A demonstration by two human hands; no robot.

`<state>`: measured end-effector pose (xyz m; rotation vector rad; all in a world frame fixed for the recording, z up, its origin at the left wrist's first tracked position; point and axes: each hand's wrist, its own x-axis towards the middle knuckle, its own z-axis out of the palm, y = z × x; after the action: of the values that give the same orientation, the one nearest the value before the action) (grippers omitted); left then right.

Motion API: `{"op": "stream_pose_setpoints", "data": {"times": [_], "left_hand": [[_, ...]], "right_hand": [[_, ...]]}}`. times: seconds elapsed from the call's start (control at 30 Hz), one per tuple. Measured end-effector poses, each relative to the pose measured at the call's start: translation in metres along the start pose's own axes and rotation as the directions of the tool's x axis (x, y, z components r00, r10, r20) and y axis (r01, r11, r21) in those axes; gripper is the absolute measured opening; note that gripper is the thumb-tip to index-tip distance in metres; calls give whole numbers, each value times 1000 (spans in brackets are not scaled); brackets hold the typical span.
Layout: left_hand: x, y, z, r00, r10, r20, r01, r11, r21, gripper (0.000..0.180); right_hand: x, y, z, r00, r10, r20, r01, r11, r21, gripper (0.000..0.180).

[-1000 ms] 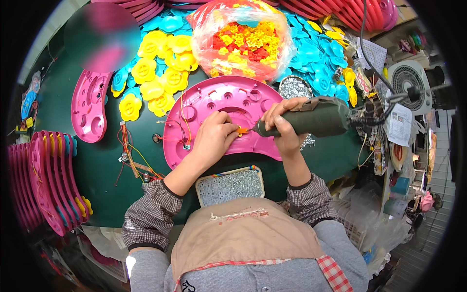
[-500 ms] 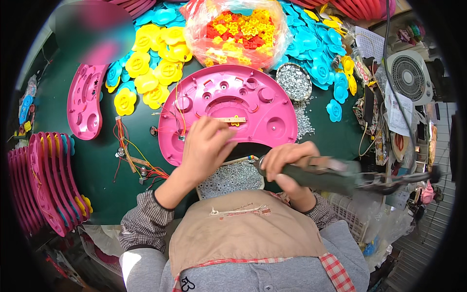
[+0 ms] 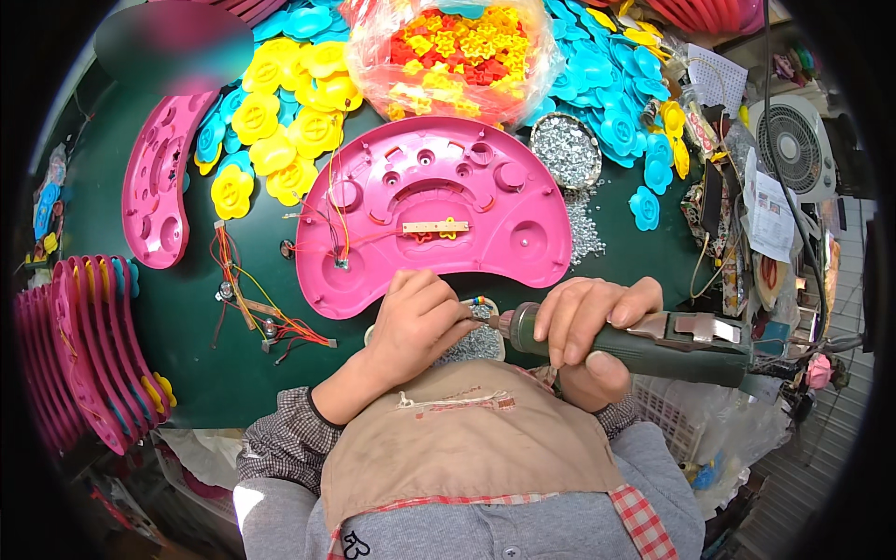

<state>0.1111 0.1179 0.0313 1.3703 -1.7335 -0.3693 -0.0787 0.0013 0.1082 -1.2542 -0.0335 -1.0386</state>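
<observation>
An electric screwdriver with a dark green body lies sideways in my right hand, its bit pointing left. Right at the bit, the fingers of my left hand are pinched together; whatever they hold is too small to make out. Below them, partly covered by my hand, sits a tray of small screws. Just beyond my hands a pink curved plastic shell rests with its inner side up. A pale strip lies across its middle over yellow flower-shaped pieces, and thin wires trail at its left side.
Blue and yellow plastic flowers are heaped at the back, around a bag of red and yellow pieces. A bowl of metal parts stands right of the shell. Wired parts and stacked pink shells are at left.
My left hand has come down from over the shell to the screwdriver's bit, fingers now pinched. The screwdriver has swung lower, its back end dropping. The shell has shifted slightly.
</observation>
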Motion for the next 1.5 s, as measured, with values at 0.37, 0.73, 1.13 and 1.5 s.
{"op": "stream_pose_setpoints", "data": {"times": [0.37, 0.73, 1.13, 1.5], "left_hand": [[17, -21, -8, 970, 240, -27, -236, 967, 97, 36], [25, -67, -41, 978, -205, -49, 210, 934, 288, 19], [24, -69, -37, 964, -255, -70, 265, 940, 217, 16], [-19, -20, -29, 1000, -17, 4, 16, 976, 217, 31]], "right_hand": [[12, 6, 2, 999, 23, 23, -24, 1000, 19, 44], [54, 71, 7, 999, -26, -23, 19, 962, -272, 38], [52, 101, 8, 995, 30, -92, -54, 961, -270, 38], [-14, 37, 8, 969, 245, 8, -242, 960, -144, 40]]}}
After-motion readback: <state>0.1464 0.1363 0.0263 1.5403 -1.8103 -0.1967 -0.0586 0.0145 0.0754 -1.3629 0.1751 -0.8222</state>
